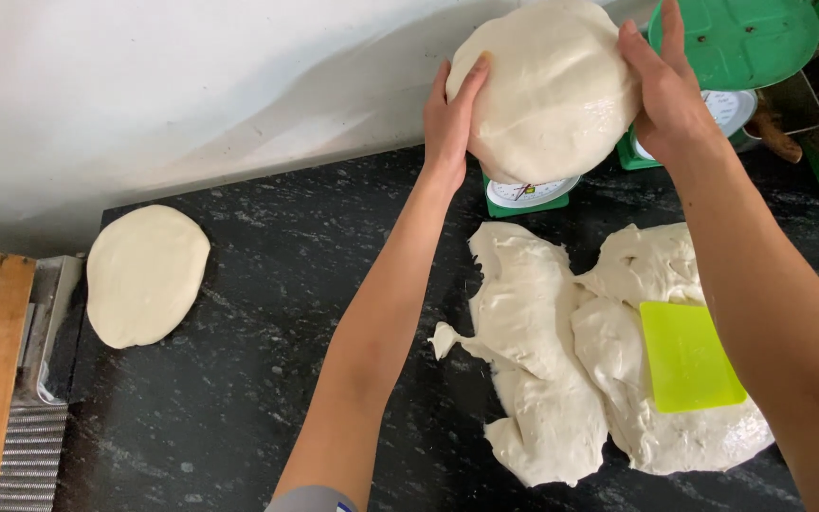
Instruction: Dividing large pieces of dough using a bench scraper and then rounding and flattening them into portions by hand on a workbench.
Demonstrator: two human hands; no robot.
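I hold the big dough piece (547, 90) up over the green kitchen scale (528, 194), left hand (449, 118) and right hand (665, 90) cupping its sides, fingers pressed together so the soft mass cannot sag; loose dough (533, 379) and a yellow scraper (689, 356) lie on the black table (267, 313) below

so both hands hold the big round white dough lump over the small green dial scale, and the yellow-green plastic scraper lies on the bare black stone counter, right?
Not quite. In the head view the yellow-green plastic scraper lies on the spread mass of white dough, not on the bare black stone counter. The rest holds: left hand and right hand hold the big round white dough lump over the small green dial scale.
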